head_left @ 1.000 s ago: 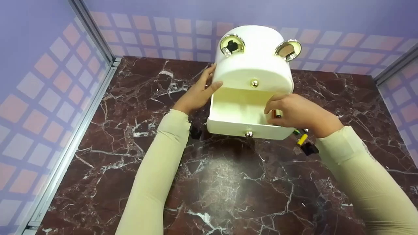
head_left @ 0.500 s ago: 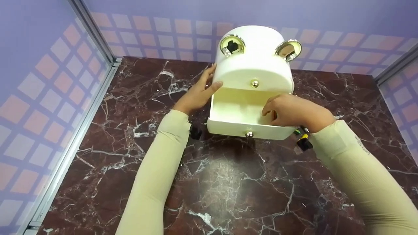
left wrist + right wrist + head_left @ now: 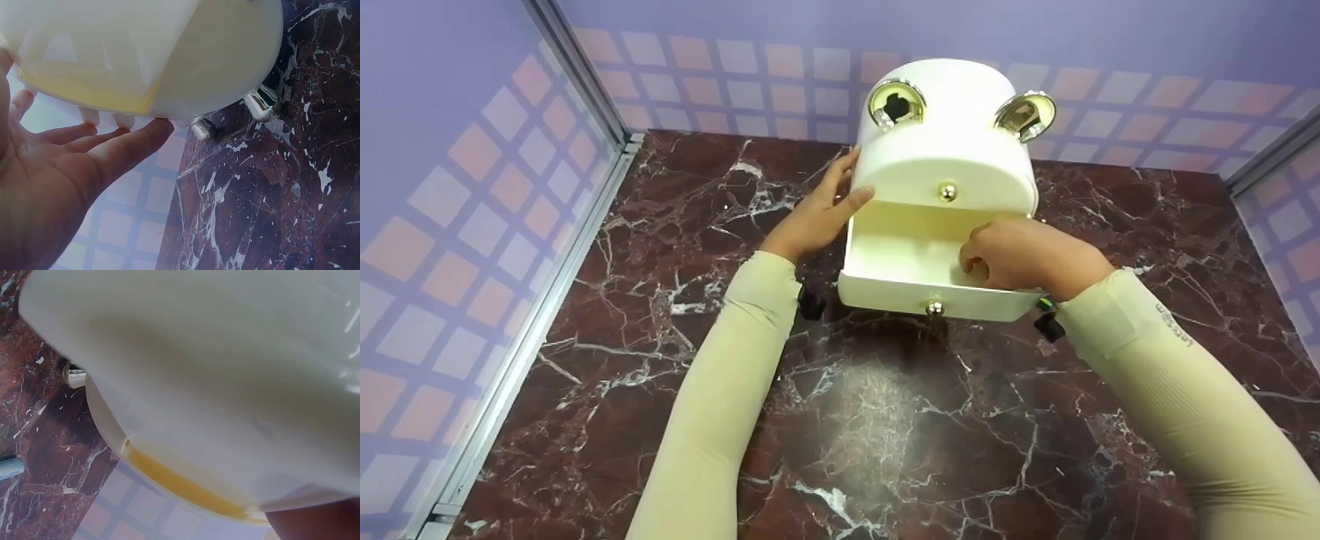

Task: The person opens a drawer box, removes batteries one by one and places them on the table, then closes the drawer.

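A white rounded drawer box with golden knobs stands at the back in the head view. Its lower drawer is pulled out. My left hand rests against the box's left side, thumb at the front edge; its fingers look fairly straight in the left wrist view. My right hand reaches into the right part of the drawer, fingers bent downward. Whether anything is between those fingertips is hidden. In the right wrist view, the drawer's pale wall covers most of the hand.
A small green piece shows beside the drawer's right corner, close to the right cuff. On the marble table, a light blue cylinder lies in the right wrist view. Two mirror-like rings, one being the left ring, top the box. Walls surround the table.
My right hand has sunk slightly left and deeper into the drawer. The small reddish-black piece seen at its fingers earlier is out of sight. Its cuff now hides the yellow piece.
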The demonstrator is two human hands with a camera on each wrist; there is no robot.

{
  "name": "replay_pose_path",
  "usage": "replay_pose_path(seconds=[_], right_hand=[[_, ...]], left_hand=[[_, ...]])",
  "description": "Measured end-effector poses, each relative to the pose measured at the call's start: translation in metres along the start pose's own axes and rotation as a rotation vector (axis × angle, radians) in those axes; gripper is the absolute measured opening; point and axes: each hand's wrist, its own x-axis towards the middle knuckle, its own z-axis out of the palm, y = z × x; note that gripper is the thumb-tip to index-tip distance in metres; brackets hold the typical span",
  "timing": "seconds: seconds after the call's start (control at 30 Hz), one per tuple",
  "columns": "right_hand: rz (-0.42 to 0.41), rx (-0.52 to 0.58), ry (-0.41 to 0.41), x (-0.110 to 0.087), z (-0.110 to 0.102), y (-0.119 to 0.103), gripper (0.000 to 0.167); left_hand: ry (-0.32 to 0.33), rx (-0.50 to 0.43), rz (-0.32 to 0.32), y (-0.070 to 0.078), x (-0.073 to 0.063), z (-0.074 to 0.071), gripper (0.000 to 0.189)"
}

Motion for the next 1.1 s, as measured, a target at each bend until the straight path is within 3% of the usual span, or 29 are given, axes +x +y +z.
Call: replay_pose_path(seconds=[0.3,0.57,0.83,1.1], right_hand=[[0.036,-0.006,-0.048,0.0061,0.0017,-0.0003,0.02],[0.026,-0.012,-0.021,0.0063,0.0018,-0.0007,0.024],[0.072,-0.008,-0.083,0.007,-0.003,0.0014,0.032],[0.049,0.002,-0.019,0.0018,-0.0038,0.0031,0.029]], left_hand=[[0.007,-0.012,-0.013,-0.0016,-0.0014,0.0005,0.079],[0.007,0.006,0.002,-0.0006,0.0,0.0021,0.076],[-0.002,-0.007,0.005,0.0006,0.0012,0.0019,0.074],[0.0,0.005,0.001,-0.0011,-0.0003,0.0,0.076]])
